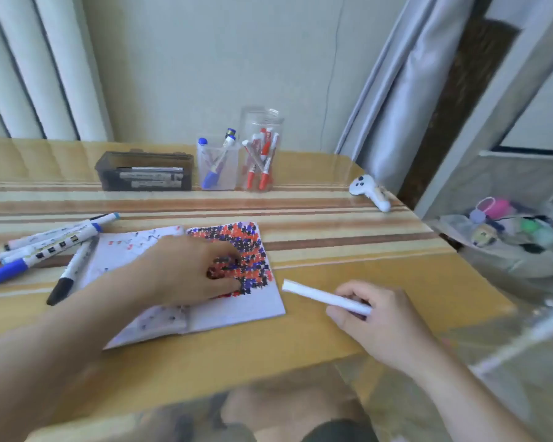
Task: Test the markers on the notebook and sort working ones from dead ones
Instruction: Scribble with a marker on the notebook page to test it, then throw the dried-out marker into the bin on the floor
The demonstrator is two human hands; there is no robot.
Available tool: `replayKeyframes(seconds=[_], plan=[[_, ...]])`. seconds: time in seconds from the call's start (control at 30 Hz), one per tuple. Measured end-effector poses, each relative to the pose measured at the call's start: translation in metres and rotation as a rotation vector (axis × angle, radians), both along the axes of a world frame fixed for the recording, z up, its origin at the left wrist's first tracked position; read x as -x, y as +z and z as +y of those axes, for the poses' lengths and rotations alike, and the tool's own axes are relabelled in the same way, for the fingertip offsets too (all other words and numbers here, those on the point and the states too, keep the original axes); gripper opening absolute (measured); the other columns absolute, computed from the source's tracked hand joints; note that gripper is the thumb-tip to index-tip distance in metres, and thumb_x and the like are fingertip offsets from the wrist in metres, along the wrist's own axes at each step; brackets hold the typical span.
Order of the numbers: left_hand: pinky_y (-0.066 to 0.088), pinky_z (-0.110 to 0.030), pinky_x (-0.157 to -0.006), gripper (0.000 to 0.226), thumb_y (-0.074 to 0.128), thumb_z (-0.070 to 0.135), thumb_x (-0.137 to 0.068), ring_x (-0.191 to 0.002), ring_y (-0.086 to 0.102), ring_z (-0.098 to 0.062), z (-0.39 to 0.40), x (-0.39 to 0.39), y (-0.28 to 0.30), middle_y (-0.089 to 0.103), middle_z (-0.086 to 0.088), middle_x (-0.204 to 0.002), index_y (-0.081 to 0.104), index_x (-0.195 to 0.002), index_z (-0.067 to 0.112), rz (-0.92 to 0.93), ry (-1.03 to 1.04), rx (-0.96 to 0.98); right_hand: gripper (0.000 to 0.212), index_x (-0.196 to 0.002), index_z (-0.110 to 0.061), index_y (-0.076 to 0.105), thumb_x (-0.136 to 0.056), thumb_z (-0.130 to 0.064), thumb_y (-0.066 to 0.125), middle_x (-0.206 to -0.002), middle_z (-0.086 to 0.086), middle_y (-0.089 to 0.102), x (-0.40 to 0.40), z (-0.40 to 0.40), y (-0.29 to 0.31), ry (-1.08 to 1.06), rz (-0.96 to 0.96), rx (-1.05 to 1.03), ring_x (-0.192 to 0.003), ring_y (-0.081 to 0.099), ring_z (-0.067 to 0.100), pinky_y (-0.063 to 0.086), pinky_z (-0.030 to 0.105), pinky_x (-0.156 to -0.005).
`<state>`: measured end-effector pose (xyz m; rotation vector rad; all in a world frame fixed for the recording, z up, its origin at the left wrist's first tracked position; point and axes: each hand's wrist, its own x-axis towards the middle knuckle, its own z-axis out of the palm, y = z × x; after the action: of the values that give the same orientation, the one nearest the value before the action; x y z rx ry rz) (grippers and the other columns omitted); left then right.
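The open notebook [205, 282] lies on the striped wooden table [348, 247], its right-hand page thickly covered with red, blue and black scribble marks and its left-hand page carrying only scattered small marks. The left hand [192, 269] rests on the notebook across the spine, palm down, its fingers bent and pressing on the scribbled page; they hold nothing that can be seen. Just right of the notebook's lower corner, the right hand [377, 317] grips a white marker [328, 297], fingers curled round its near end, the barrel pointing up and left toward the page without touching it; blur hides which end is the tip and whether a cap is on. To the left of the notebook a loose pile of markers [50, 247] lies on the table, among them a blue-capped one and a black-capped one whose barrel touches the notebook's left edge. At the back of the table stand, from left to right, a dark tinted box [144, 170] with markers lying in it, a clear square cup [217, 167] with blue-capped markers, and a taller clear jar [261, 151] with red-capped markers. A white handheld controller [369, 191] lies near the table's right edge.
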<state>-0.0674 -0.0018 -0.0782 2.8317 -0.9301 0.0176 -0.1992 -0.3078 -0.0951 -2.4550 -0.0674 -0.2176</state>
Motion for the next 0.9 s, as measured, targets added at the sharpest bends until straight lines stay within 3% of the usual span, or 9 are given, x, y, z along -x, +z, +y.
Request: replayKeyframes(seconds=[0.07,0.13,0.33,0.47,0.57,0.63,0.67,0.8,0.9], plan=[[0.051,-0.028,-0.074,0.023,0.050,0.065,-0.084,-0.083,0.064,-0.005,-0.045,0.024,0.014,0.066,0.018,-0.085,0.058,-0.105,0.058,0.101,-0.075,0.015,0.007,-0.088,-0.036,0.071,-0.087,-0.033,0.077,-0.068,-0.009,0.062,0.029,-0.025,-0.008,-0.048,-0.038,-0.030,-0.056,0.051,0.010,0.038,0.022,-0.051],[0.047,-0.024,-0.068,0.012,0.064,0.050,-0.093,-0.074,0.060,-0.004,-0.103,0.061,0.019,0.063,0.015,-0.078,0.063,-0.103,0.044,0.205,-0.226,0.198,0.006,-0.091,-0.032,0.072,-0.088,-0.030,0.077,-0.070,-0.009,0.065,0.058,-0.050,-0.014,-0.105,-0.082,-0.110,-0.060,0.055,0.012,0.041,0.025,-0.054],[0.041,-0.021,-0.057,0.020,0.068,0.022,-0.095,-0.062,0.052,-0.013,-0.259,0.178,-0.031,0.057,0.006,-0.071,0.049,-0.098,0.027,0.384,-0.466,0.487,0.021,-0.073,-0.033,0.067,-0.092,-0.025,0.074,-0.057,-0.014,0.054,0.170,-0.140,-0.084,-0.436,-0.009,-0.375,-0.054,0.043,0.004,0.035,0.023,-0.053],[0.043,-0.017,-0.059,0.015,0.063,0.023,-0.096,-0.068,0.057,-0.014,-0.324,0.235,-0.128,0.059,0.006,-0.072,0.054,-0.107,0.029,0.658,-0.439,0.316,0.025,-0.068,-0.029,0.062,-0.090,-0.031,0.073,-0.057,-0.014,0.053,0.255,-0.178,-0.184,-0.714,0.236,-0.491,-0.054,0.042,0.002,0.035,0.021,-0.052],[0.041,-0.006,-0.073,0.020,0.058,0.031,-0.100,-0.087,0.062,-0.010,-0.317,0.270,-0.202,0.067,0.009,-0.103,0.062,-0.119,0.031,0.727,-0.474,-0.129,0.030,-0.072,-0.019,0.052,-0.098,-0.030,0.063,-0.062,-0.005,0.047,0.335,-0.176,-0.277,-0.917,0.605,-0.621,-0.049,0.040,0.008,0.032,0.028,-0.054],[0.047,-0.023,-0.095,0.027,0.055,0.038,-0.101,-0.111,0.061,-0.015,-0.305,0.287,-0.221,0.064,0.006,-0.127,0.063,-0.126,0.033,0.756,-0.621,-0.520,0.023,-0.086,-0.014,0.054,-0.102,-0.030,0.057,-0.072,0.005,0.050,0.395,-0.168,-0.337,-1.031,0.848,-0.569,-0.056,0.046,0.016,0.033,0.033,-0.056],[0.049,-0.030,-0.100,0.028,0.053,0.040,-0.100,-0.112,0.060,-0.014,-0.303,0.291,-0.222,0.065,0.009,-0.128,0.065,-0.125,0.034,0.730,-0.671,-0.594,0.018,-0.093,-0.014,0.057,-0.102,-0.029,0.055,-0.077,0.006,0.056,0.421,-0.161,-0.360,-1.090,0.933,-0.539,-0.061,0.052,0.019,0.037,0.032,-0.056],[0.051,-0.023,-0.075,0.019,0.052,0.038,-0.101,-0.073,0.059,-0.002,-0.296,0.283,-0.209,0.064,0.017,-0.080,0.062,-0.116,0.043,0.684,-0.538,-0.204,0.013,-0.102,-0.013,0.068,-0.097,-0.022,0.060,-0.087,0.007,0.069,0.466,-0.143,-0.401,-1.192,1.005,-0.566,-0.073,0.066,0.024,0.051,0.035,-0.064],[0.043,-0.017,-0.066,0.013,0.055,0.039,-0.099,-0.076,0.060,-0.001,-0.288,0.271,-0.206,0.066,0.016,-0.085,0.061,-0.110,0.044,0.747,-0.385,-0.141,0.006,-0.097,-0.014,0.067,-0.093,-0.013,0.063,-0.084,0.007,0.065,0.457,-0.152,-0.391,-1.221,0.940,-0.659,-0.069,0.061,0.028,0.046,0.038,-0.062]])
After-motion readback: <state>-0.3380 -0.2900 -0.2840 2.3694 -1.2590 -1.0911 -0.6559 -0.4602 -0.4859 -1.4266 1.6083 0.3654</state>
